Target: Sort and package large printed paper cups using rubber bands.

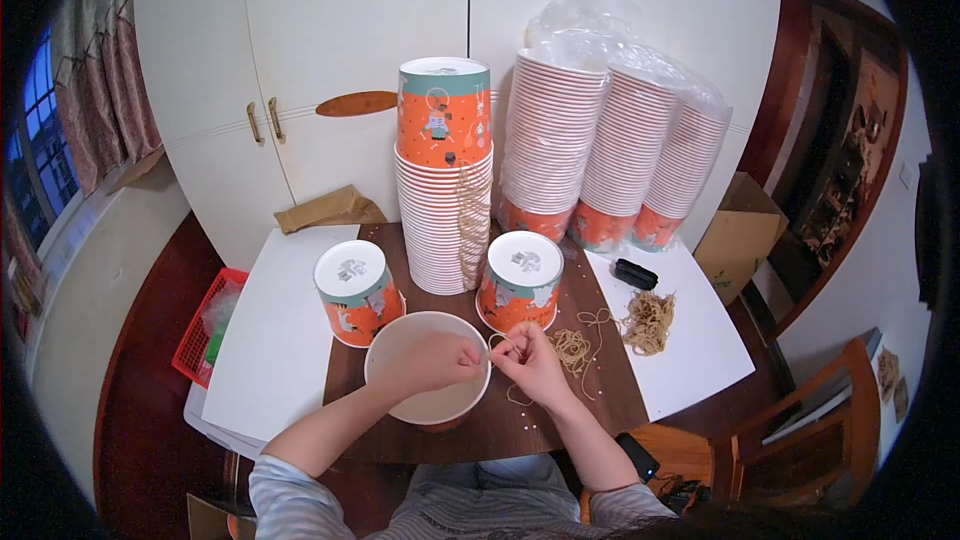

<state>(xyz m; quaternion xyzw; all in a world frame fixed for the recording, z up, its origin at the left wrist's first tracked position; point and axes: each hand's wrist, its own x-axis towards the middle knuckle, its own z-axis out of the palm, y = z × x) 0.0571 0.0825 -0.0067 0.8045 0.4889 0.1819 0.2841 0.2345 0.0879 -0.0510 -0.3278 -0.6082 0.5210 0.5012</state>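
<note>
From where I stand, the dark brown table (620, 398) ends just short of the person's lap, and the open paper bucket (425, 404) stands near that front edge, mouth up. White panels flank the wood, the left panel (268, 340) giving a broad surface beside the working arm, the right panel (700, 365) carrying a tangled heap of string (650, 324) and a black object (636, 274). Behind the open bucket it is tight: an upturned bucket on the left (352, 288) and another on the right (522, 285) crowd its far rim, with the tall bucket stack (430, 225) rising between and behind them. A smaller coil of string (571, 349) lies on the wood to the right, near the right wrist. Both forearms reach in from below, angled toward each other. The left hand (450, 358) hangs over the bucket's mouth, fingers curled tight; I can't tell whether they grip anything. The right hand (528, 362), just outside the right rim, pinches a strand of string (492, 341) between thumb and forefinger, a small loop showing at the tips.
</note>
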